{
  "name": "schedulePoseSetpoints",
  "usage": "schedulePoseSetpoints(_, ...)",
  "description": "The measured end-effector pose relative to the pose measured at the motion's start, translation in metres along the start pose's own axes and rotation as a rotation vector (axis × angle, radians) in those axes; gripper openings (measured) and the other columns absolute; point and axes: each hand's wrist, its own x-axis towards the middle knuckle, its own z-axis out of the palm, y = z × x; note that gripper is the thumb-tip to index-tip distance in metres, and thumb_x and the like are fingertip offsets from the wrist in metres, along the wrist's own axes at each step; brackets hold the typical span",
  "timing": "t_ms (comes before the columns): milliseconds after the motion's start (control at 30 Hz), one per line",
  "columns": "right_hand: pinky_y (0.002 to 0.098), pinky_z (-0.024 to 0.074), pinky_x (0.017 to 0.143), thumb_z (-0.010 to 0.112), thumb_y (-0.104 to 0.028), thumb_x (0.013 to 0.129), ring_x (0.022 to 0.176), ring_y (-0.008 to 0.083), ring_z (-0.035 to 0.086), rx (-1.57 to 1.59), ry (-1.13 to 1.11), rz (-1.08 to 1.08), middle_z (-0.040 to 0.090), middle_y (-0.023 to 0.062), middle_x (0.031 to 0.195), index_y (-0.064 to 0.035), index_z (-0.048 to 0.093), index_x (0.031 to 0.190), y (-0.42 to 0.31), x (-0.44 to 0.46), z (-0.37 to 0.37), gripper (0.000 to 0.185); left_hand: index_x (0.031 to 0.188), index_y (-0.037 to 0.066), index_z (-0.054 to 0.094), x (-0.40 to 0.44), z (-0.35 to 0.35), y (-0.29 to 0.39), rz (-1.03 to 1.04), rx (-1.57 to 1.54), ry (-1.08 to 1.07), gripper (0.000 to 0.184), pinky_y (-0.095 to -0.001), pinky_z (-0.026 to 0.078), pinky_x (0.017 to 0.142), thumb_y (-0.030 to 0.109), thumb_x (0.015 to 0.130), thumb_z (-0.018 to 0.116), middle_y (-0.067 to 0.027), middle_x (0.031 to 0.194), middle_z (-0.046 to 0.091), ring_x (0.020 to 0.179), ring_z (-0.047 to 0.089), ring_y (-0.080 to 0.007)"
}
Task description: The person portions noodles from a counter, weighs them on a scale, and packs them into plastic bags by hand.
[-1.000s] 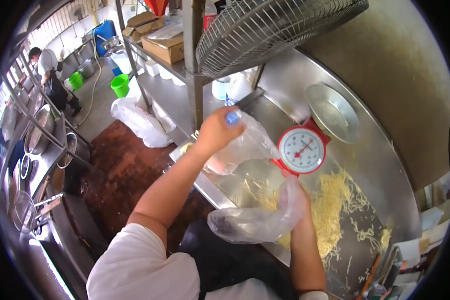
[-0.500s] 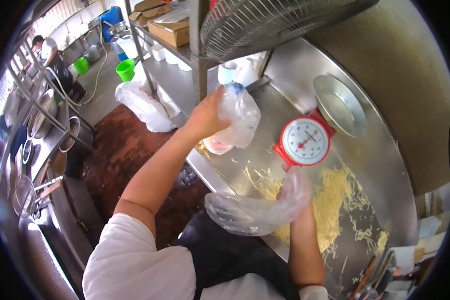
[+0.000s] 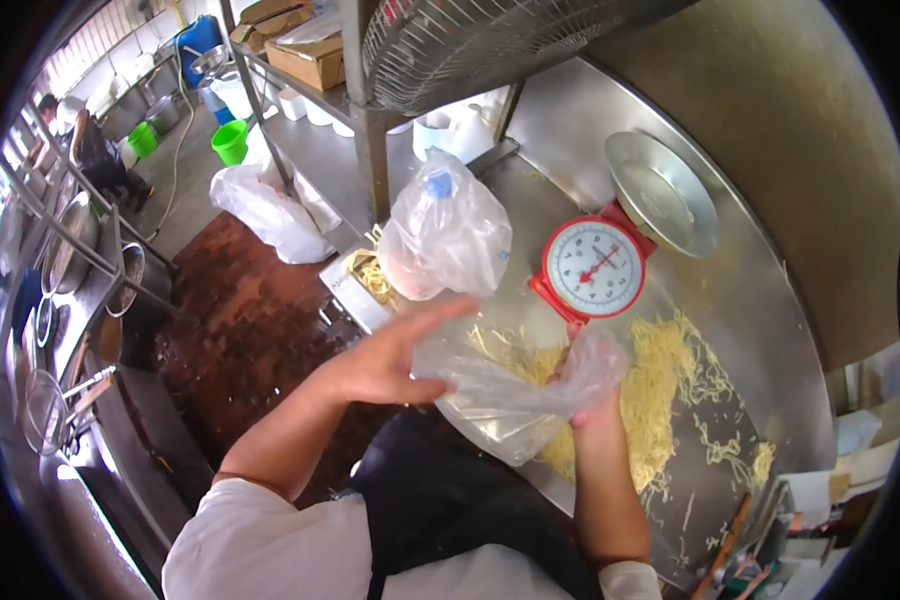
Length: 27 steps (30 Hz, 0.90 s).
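Note:
My left hand (image 3: 395, 355) is open, thumb and forefinger apart, beside the loose end of a clear plastic bag (image 3: 500, 400). My right hand (image 3: 592, 385) is closed on the other end of that bag, and thin plastic covers much of its fingers. Just beyond my left hand, a bulging clear plastic bag (image 3: 445, 235) with something blue at its top stands on the metal counter. Below the right hand lies a spread heap of pale yellow noodles (image 3: 655, 400). A red dial scale (image 3: 595, 268) sits right behind this hand.
A round metal pan (image 3: 662, 195) rests at the scale's far side. Some noodles (image 3: 370, 275) lie at the counter's left edge. A large fan (image 3: 490, 50) hangs above. A person (image 3: 100, 155) is bent over at the far left. Utensils (image 3: 730, 545) lie lower right.
My left hand has let go of the bulging bag, which now stands on the counter, and has come back toward the clear bag. My right hand still grips that bag.

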Motion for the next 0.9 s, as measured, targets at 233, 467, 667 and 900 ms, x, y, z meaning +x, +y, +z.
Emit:
schedulePoseSetpoints(233, 0.0291, 0.0404, 0.044, 0.052, -0.04, 0.09, 0.051, 0.0158, 0.05, 0.133, -0.044, 0.018, 0.054, 0.0014, 0.065, -0.0028, 0.053, 0.117, 0.005, 0.003, 0.02, 0.046, 0.126, -0.001, 0.052, -0.02, 0.034, -0.035, -0.089, -0.299, 0.026, 0.054, -0.0304, 0.036, 0.103, -0.005, 0.073, 0.057, -0.0115, 0.129, 0.054, 0.121, 0.048, -0.0178)
schedulePoseSetpoints(467, 0.0319, 0.0482, 0.076, 0.062, -0.031, 0.085, 0.094, 0.0184, 0.059, -0.714, -0.051, -0.275, 0.061, 0.0116, 0.107, -0.0061, 0.053, 0.123, -0.029, 0.035, 0.094, 0.046, 0.089, 0.0, 0.065, -0.058, -0.015, -0.032, -0.317, -0.556, 0.278, 0.024, -0.0238, 0.047, 0.073, -0.008, 0.073, 0.051, -0.0027, 0.086, 0.065, 0.08, 0.059, -0.0089)
schedulePoseSetpoints(667, 0.0405, 0.0439, 0.092, 0.068, -0.029, 0.082, 0.108, 0.0243, 0.056, -1.229, -0.104, -0.662, 0.058, 0.0118, 0.12, -0.0041, 0.052, 0.124, -0.007, 0.057, 0.209, 0.052, 0.089, -0.002, 0.065, -0.122, -0.032, -0.052, -0.495, -0.39, 0.294, 0.018, -0.024, 0.047, 0.075, -0.006, 0.075, 0.056, -0.0051, 0.088, 0.066, 0.084, 0.06, -0.0107)
schedulePoseSetpoints(900, 0.0408, 0.0468, 0.085, 0.07, -0.039, 0.077, 0.099, 0.0366, 0.058, -1.928, -0.172, -1.046, 0.062, 0.0217, 0.104, 0.0007, 0.057, 0.114, 0.054, 0.115, 0.257, 0.056, 0.095, 0.002, 0.065, -0.124, -0.021, -0.049, -0.508, -0.138, 0.205, 0.024, -0.0246, 0.046, 0.07, 0.002, 0.072, 0.057, -0.0026, 0.084, 0.064, 0.077, 0.058, -0.009)
